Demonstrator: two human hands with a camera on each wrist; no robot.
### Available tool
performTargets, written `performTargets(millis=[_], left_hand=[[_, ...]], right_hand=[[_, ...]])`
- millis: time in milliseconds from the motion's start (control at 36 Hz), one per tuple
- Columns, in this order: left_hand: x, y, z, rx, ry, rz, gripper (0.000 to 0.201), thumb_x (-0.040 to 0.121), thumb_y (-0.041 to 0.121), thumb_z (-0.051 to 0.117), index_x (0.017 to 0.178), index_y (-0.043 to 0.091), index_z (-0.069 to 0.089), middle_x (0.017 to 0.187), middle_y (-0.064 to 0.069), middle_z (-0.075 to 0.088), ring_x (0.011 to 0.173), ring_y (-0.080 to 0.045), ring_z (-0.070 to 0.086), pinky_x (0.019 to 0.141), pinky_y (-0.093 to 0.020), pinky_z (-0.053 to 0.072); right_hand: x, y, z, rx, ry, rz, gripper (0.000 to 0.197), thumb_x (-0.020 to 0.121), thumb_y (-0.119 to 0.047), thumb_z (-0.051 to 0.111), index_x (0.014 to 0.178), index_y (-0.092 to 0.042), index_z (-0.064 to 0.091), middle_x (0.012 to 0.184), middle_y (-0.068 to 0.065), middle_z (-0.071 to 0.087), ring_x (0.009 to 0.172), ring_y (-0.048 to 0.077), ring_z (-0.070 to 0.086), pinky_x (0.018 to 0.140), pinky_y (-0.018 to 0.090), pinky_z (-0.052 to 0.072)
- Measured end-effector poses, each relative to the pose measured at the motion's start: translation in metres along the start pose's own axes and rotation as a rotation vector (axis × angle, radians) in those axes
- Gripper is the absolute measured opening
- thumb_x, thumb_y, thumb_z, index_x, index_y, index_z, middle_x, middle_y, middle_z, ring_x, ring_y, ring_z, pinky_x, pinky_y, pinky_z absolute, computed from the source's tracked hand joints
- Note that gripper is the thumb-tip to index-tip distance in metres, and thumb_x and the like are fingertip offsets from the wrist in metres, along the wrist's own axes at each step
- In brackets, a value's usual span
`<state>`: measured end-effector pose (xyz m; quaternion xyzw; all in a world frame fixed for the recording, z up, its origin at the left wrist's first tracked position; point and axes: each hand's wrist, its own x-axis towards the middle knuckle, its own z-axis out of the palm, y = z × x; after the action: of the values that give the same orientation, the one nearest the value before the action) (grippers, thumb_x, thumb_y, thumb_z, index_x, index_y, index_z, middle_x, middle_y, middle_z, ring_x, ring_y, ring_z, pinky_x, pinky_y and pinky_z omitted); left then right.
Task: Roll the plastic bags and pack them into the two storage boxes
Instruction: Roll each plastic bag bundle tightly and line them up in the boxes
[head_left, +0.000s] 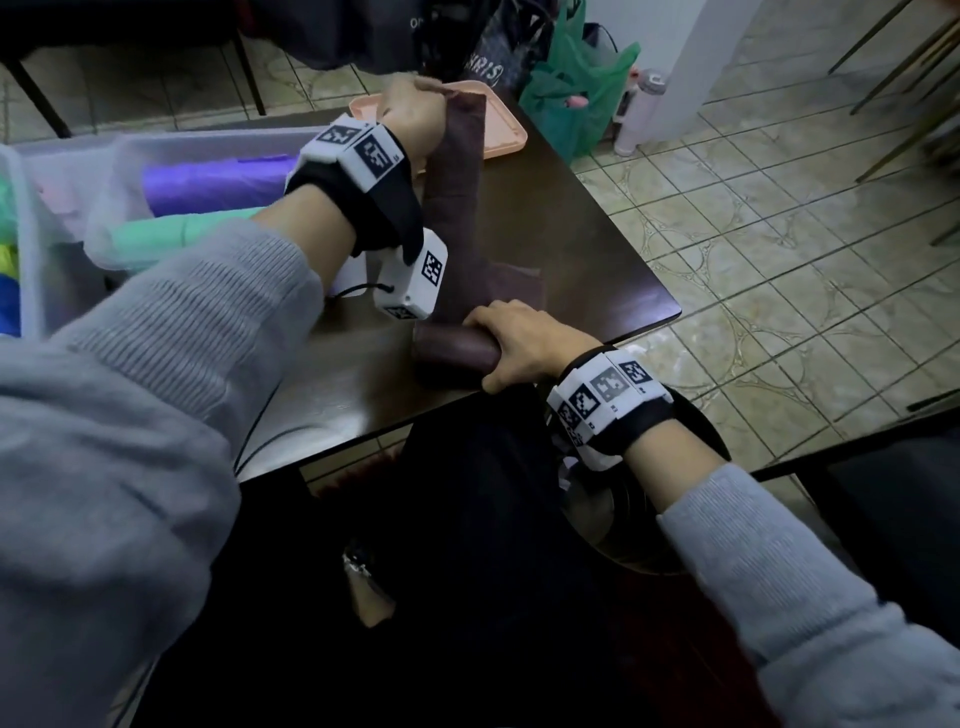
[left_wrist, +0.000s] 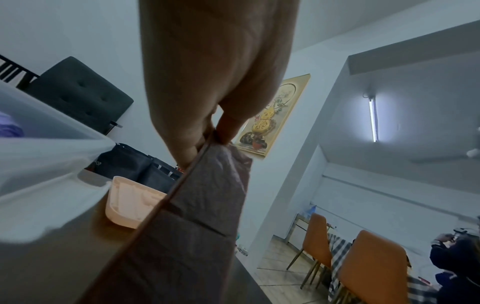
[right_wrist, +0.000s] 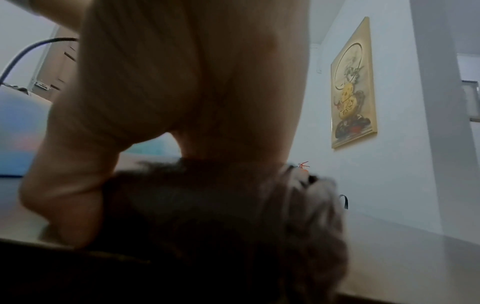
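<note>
My left hand (head_left: 413, 111) pinches the flat, creased end of the brown bag (head_left: 457, 208); my right hand (head_left: 524, 348) wraps its rolled, tube-shaped end on the glossy dark table (head_left: 597, 249).

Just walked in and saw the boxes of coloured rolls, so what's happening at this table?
A person is rolling up a brown plastic bag on the dark table. The right hand grips the rolled end near the table's front edge, while the left hand pinches the far end, held taut over a pink tray. Purple and green rolls already lie in the clear storage box to the left.
</note>
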<state>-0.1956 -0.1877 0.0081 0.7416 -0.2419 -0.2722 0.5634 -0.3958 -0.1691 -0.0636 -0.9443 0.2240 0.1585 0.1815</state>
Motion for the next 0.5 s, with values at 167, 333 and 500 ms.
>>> performTargets(millis=[167, 333, 500], left_hand=[[-0.011, 0.018, 0.005, 0.082, 0.063, 0.04, 0.036, 0.094, 0.005, 0.042, 0.129, 0.01, 0.044, 0.123, -0.01, 0.052, 0.111, -0.022, 0.056, 0.095, -0.033, 0.049], [-0.035, 0.004, 0.014, 0.88, 0.068, 0.396, 0.046, 0.088, 0.004, 0.059, 0.131, 0.007, 0.044, 0.138, -0.014, 0.041, 0.126, -0.03, 0.041, 0.102, -0.038, 0.039], [-0.051, -0.053, 0.024, 1.285, -0.45, 0.292, 0.034, 0.091, 0.017, 0.052, 0.121, 0.005, 0.061, 0.128, -0.017, 0.057, 0.116, -0.034, 0.054, 0.098, -0.041, 0.045]], right_hand=[[0.0, 0.003, 0.0, 0.028, -0.031, 0.009, 0.074, 0.066, -0.029, 0.077, 0.132, -0.024, 0.043, 0.118, 0.002, 0.046, 0.116, 0.021, 0.038, 0.093, 0.035, 0.036], [-0.002, 0.003, -0.003, 0.085, -0.028, 0.021, 0.075, 0.066, -0.047, 0.078, 0.13, -0.025, 0.044, 0.11, -0.002, 0.045, 0.115, 0.02, 0.039, 0.094, 0.034, 0.036], [-0.001, -0.001, -0.001, -0.001, -0.024, 0.012, 0.082, 0.065, -0.046, 0.079, 0.133, -0.019, 0.041, 0.126, 0.009, 0.046, 0.12, 0.026, 0.038, 0.098, 0.042, 0.035]])
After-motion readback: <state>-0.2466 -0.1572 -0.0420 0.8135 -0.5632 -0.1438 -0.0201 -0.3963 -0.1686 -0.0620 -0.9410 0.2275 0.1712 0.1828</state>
